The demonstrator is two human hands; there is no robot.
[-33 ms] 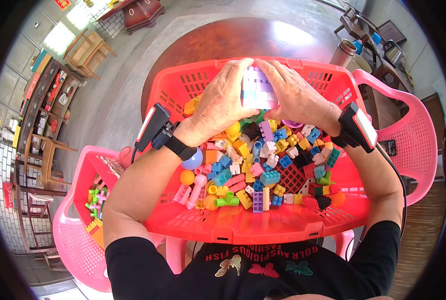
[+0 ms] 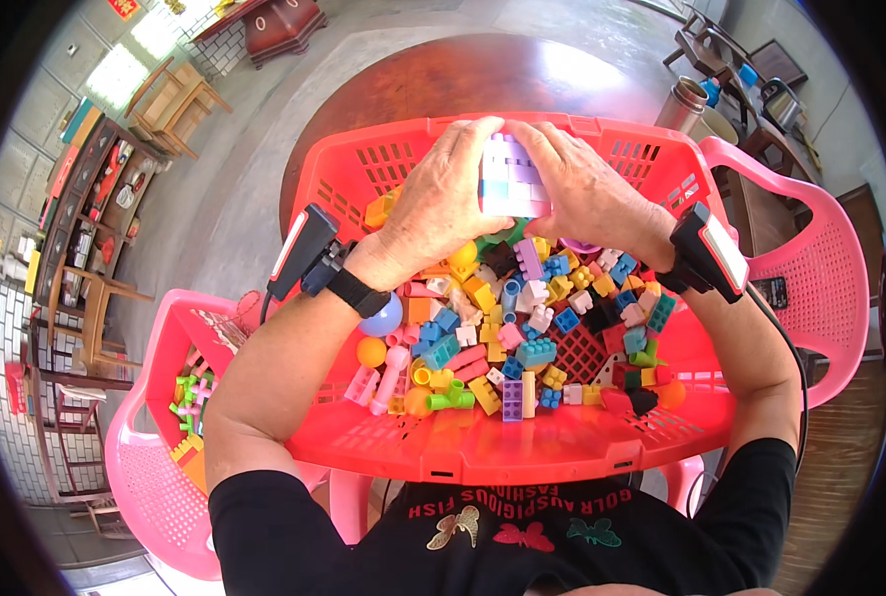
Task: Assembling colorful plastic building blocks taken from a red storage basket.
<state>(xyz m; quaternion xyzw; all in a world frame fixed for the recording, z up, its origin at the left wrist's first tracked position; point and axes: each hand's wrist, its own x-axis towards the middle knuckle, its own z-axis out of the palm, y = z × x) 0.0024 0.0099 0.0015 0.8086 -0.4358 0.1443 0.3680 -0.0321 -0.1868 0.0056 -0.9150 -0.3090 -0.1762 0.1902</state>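
Left hand and right hand both have fingers gripping this pale block stack, around 12 o'clock in the red basket.

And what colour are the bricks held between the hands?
The bricks are mostly pale lilac, some light blue; head view shows best.

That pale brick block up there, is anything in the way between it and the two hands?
Nothing visible is. The left hand and right hand hold the pale brick block directly, one on each side. The loose bricks lie in the red basket, not between them.
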